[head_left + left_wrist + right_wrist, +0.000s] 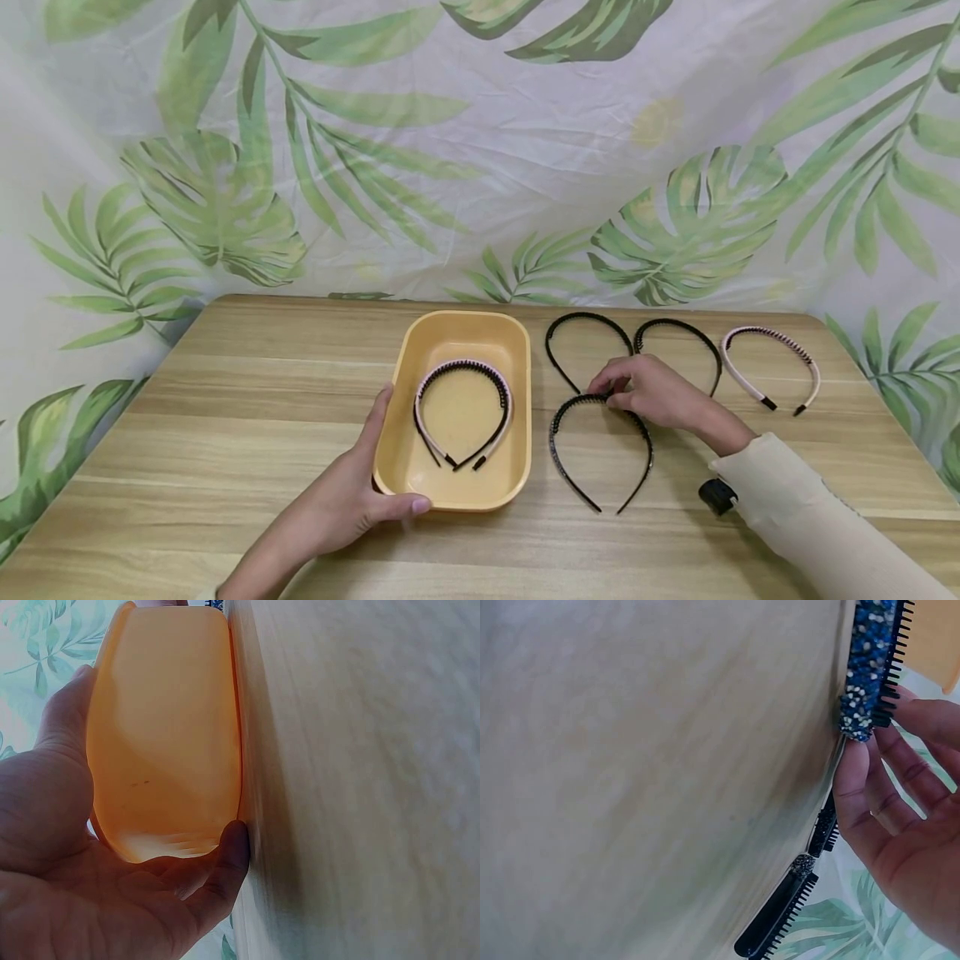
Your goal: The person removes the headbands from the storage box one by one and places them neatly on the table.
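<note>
A yellow plastic tub stands on the table, gripped at its near left by my left hand, thumb at the near end and fingers along the side. Inside lie a pink headband and a black headband, overlapping. To the right of the tub my right hand pinches the top of a black headband with glitter. Its blue and silver stones show in the right wrist view, where thumb and fingers meet at the toothed band. Whether it touches the table throughout, I cannot tell.
Behind the right hand lie two black headbands, one at the left and one at the right. Farther right is a pink headband with black tips. The wooden table ends at a leaf-patterned cloth.
</note>
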The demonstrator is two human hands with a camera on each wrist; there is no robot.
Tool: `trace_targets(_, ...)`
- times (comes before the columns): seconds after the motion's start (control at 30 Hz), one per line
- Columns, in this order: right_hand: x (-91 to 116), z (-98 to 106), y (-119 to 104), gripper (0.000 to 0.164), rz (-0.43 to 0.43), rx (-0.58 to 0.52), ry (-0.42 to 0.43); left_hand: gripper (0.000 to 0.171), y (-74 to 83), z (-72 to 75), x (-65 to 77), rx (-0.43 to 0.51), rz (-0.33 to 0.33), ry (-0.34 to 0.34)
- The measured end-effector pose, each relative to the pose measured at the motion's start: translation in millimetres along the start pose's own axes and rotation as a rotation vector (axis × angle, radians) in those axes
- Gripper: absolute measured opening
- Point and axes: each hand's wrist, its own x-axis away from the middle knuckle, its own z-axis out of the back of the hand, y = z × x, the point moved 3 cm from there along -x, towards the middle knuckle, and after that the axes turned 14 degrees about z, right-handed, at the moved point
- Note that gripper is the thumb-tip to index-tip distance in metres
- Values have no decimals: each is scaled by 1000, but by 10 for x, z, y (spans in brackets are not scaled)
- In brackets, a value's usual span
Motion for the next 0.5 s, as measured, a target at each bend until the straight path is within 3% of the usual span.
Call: trace_targets(0.5,-7,-24,-1,23,-4,20,-11,137,5,-4,-2,9,11,-2)
